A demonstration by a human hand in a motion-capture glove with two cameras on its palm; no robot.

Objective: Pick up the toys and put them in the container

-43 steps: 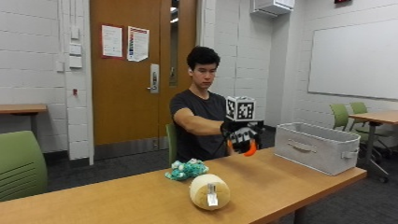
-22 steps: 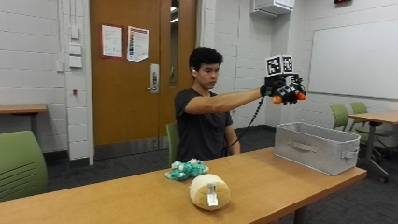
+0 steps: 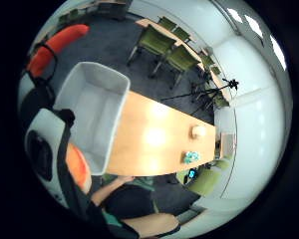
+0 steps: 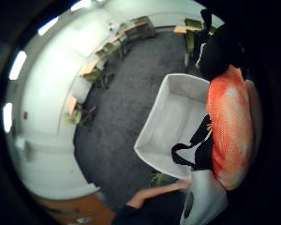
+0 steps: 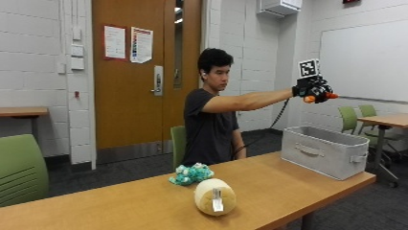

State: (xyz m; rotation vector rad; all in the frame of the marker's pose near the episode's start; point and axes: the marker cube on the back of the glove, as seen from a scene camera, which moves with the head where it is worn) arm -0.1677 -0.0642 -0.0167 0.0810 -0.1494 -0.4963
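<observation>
item 1: right hand, black glove, arm stretched out level, high above the grey fabric bin; fingers curled around an orange plush toy, orange ends showing at either side of the grip. in the thumb side palm view the same orange toy lies close against the palm with the bin open below it; the little finger side palm view shows the toy at the hand's edge and the bin underneath.

item 2: grey fabric bin, rectangular, handle on its long side, standing on the wooden worktop at the end nearest the hand. nothing is seen inside it.

item 3: teal plush toy, lying on the worktop in front of the seated person, well apart from the bin.

item 4: cream round plush toy with a white tag, on the worktop just beside the teal one, nearer the front edge.

item 5: green chair, beside the worktop.
</observation>
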